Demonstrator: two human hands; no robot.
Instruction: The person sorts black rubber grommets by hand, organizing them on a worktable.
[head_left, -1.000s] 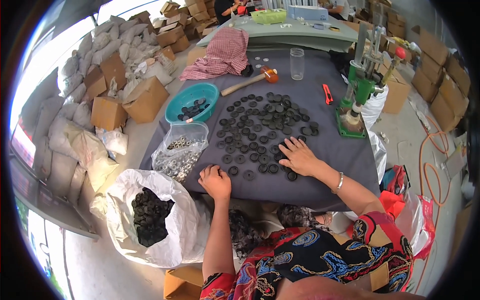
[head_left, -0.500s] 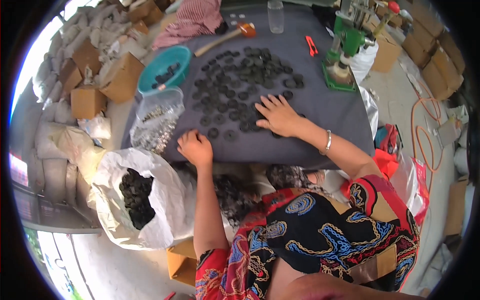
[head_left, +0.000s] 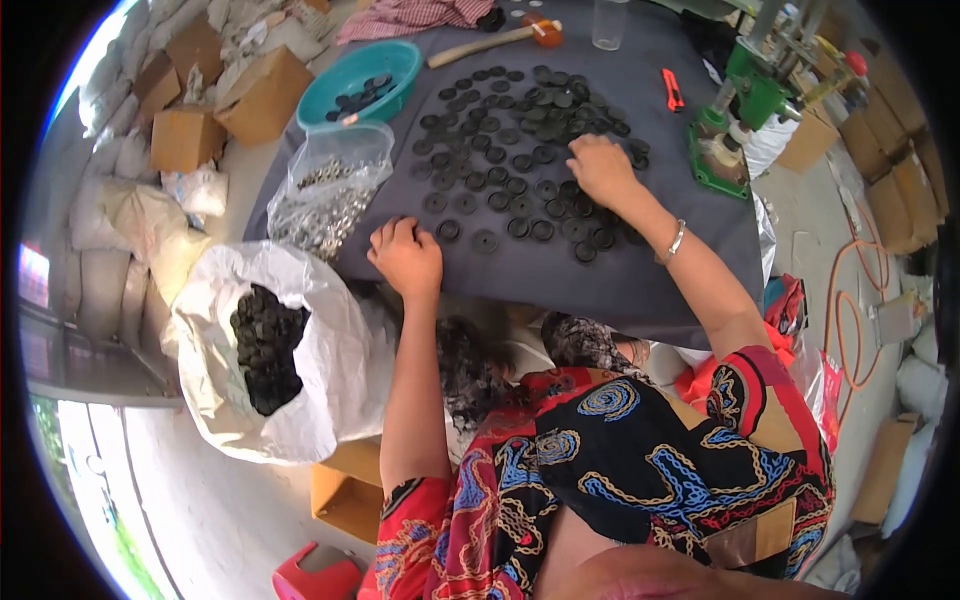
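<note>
Many round black discs (head_left: 500, 178), some with raised rims, lie spread over the dark grey tablecloth, piled thicker toward the far side. My right hand (head_left: 605, 172) is on the right part of the spread, fingers bent down among the discs. Its fingertips are partly hidden, so I cannot make out what they grip. Beside the near edge of the table my left hand (head_left: 408, 258) rests with curled fingers; a dark bit shows by them, too small to name. Just left of it lies a clear plastic bag (head_left: 335, 190) of small shiny metal parts.
A teal basin (head_left: 360, 85) with black pieces stands far left, beside a mallet (head_left: 495, 45). A red cutter knife (head_left: 672, 90) and a green hand press (head_left: 735, 130) are at the right. A white sack (head_left: 330, 360) of black pieces stands near left; a clear cup (head_left: 609, 25) is far back.
My right hand has gone from lying flat with spread fingers to bent fingers, slightly farther over the discs. The view has shifted; my left hand stays by the near table edge.
</note>
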